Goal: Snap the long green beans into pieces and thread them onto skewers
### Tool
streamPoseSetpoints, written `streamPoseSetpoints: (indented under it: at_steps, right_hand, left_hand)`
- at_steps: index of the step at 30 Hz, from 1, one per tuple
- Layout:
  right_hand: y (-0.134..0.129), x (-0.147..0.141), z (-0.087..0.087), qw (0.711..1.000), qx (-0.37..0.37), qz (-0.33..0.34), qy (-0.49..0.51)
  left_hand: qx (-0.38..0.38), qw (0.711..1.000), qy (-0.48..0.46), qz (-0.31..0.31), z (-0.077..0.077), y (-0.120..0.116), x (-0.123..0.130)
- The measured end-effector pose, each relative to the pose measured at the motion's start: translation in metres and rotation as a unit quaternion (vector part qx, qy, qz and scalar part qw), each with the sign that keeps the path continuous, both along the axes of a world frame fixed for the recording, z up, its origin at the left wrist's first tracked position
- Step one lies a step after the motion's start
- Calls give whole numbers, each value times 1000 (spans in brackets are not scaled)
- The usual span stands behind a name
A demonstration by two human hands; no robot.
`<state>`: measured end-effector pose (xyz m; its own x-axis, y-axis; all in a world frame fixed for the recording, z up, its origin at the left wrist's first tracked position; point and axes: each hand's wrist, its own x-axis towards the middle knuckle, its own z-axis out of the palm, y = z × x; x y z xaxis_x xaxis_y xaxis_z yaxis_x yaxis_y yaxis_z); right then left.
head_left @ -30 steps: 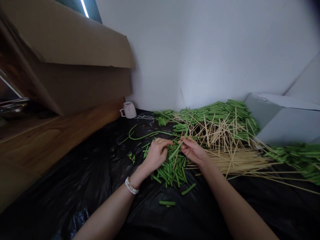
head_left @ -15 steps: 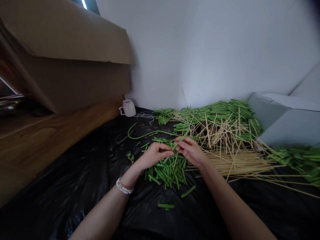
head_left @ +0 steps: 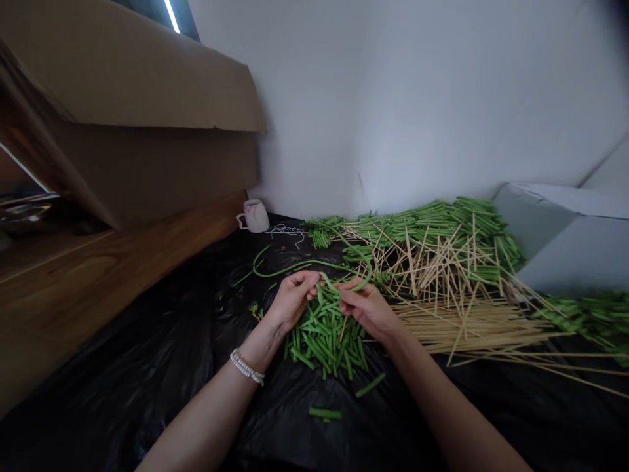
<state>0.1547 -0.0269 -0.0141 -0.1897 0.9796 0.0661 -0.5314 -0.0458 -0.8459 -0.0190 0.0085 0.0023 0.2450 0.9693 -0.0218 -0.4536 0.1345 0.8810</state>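
A long green bean [head_left: 293, 264] curves over the black plastic sheet and loops back between my two hands. My left hand [head_left: 296, 295], with a beaded bracelet at the wrist, pinches its near end. My right hand [head_left: 364, 303] pinches the same bean a little farther along. Just below my fingers lies a heap of short green bean pieces [head_left: 327, 337]. Right of my right hand, thin wooden sticks [head_left: 472, 324] lie in a loose pile. Skewered rows of green pieces [head_left: 422, 223] are stacked behind them.
A cardboard box [head_left: 171, 151] stands at the left on a wooden surface [head_left: 122, 275]. A white mug [head_left: 254, 216] and tangled string [head_left: 289, 231] are by the wall. A pale box [head_left: 570, 242] and long green beans [head_left: 594, 324] are at the right. Two loose pieces lie near the front.
My left hand has moved slightly up and left, away from my right hand, and a stretch of bean now shows between them. The view has shifted slightly.
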Motion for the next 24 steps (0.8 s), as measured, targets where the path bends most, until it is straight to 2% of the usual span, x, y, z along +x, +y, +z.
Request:
streamPoseSetpoints:
  at_steps: [4,8,12,15,19,24]
  right_hand:
    - [0,-6,-2,999,9,-6,-46]
    - [2,-2,0,1000,-6,-23,-4]
    - [1,-1,1,1000,-17,-9,16]
    - [-1,-3,0,1000,-20,8,11]
    - [-1,-6,-3,1000,-21,21,2]
    - [-2,-8,-3,1000,-24,19,-5]
  left_hand:
    - [-85,993,-75,-44,6,-3,1]
    - [-131,978,-144,-79,12,-7,-2]
    - [-72,987,-115,-90,11,-10,-2]
    - [-8,995,-71,-75,9,-12,-1]
    - [63,997,-17,-37,9,-12,1]
    - [85,996,21,25,6,-11,4]
